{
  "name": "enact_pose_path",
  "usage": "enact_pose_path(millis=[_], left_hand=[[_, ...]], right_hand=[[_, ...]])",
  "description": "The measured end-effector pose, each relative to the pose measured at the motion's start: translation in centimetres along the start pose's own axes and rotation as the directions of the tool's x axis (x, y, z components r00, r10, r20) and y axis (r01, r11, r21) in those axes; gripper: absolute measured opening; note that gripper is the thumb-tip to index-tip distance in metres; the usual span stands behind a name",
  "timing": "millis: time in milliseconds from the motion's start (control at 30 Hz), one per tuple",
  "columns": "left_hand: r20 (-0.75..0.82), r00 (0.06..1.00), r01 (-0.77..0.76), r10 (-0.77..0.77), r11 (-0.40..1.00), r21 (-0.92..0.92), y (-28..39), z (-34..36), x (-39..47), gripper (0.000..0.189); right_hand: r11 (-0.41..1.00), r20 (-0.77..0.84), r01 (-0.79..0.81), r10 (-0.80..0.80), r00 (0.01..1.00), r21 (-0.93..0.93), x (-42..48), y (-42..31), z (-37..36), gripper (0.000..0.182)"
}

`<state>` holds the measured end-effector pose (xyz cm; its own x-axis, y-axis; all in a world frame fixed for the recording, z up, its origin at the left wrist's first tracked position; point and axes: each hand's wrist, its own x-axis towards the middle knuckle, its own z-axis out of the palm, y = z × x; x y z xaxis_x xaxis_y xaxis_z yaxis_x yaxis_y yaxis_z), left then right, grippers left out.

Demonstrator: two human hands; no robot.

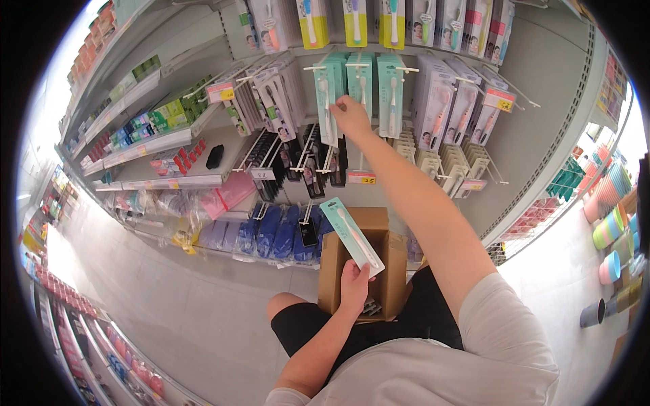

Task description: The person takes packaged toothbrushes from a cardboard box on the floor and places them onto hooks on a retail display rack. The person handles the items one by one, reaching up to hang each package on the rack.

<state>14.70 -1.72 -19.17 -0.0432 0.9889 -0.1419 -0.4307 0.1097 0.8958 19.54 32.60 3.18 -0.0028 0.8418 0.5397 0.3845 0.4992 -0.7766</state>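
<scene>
My left hand (355, 286) is closed on the lower end of a packaged toothbrush (353, 237) with a mint-green card back, tilted above an open cardboard box (330, 274). A few small packs (372, 306) lie in the box's bottom. My right hand (351, 115) is raised to the display, its bent fingers at the edge of a hanging toothbrush pack (325, 109); whether they grip it is unclear. Beside it, more mint-green toothbrush packs (390, 96) hang on white hooks.
Purple-toned toothbrush packs (436, 109) hang to the right, yellow-carded ones (355, 23) above. Blue bagged slippers (274, 231) fill the lower rack. Shelves with green boxes (172, 112) stand at left. White hooks (492, 172) and price tags (361, 177) jut out near my right arm.
</scene>
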Motion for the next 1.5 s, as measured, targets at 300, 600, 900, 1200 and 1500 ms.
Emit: enact_pose_path(millis=[300, 600, 900, 1200, 1500], left_hand=[[-0.067, 0.997, -0.008, 0.033, 0.941, 0.339, -7.1, -6.0, 3.4, 0.016], [-0.233, 0.97, 0.171, -0.065, 0.867, 0.468, -10.3, -13.2, 4.2, 0.018], [-0.425, 0.878, 0.245, -0.221, 0.969, 0.003, -10.2, -17.6, 3.8, 0.012], [-0.447, 0.863, 0.274, -0.236, 0.961, 0.023, -10.4, -17.3, 3.6, 0.013], [-0.428, 0.882, 0.21, -0.198, 0.978, -0.021, -10.6, -17.3, 3.8, 0.012]], right_hand=[[0.826, 0.078, -0.178, 0.162, 0.984, 0.535, -4.7, -5.1, -1.2, 0.018], [0.982, -0.023, -0.084, 0.089, 0.996, 0.17, -3.8, -2.2, -1.8, 0.017], [0.979, 0.018, 0.05, -0.054, 0.998, 0.196, -7.3, -3.2, -2.2, 0.018], [0.655, 0.118, -0.204, 0.174, 0.978, 0.728, -11.2, -10.8, -2.9, 0.018], [0.834, 0.056, -0.096, 0.079, 0.995, 0.543, -11.3, -9.0, -2.6, 0.014]])
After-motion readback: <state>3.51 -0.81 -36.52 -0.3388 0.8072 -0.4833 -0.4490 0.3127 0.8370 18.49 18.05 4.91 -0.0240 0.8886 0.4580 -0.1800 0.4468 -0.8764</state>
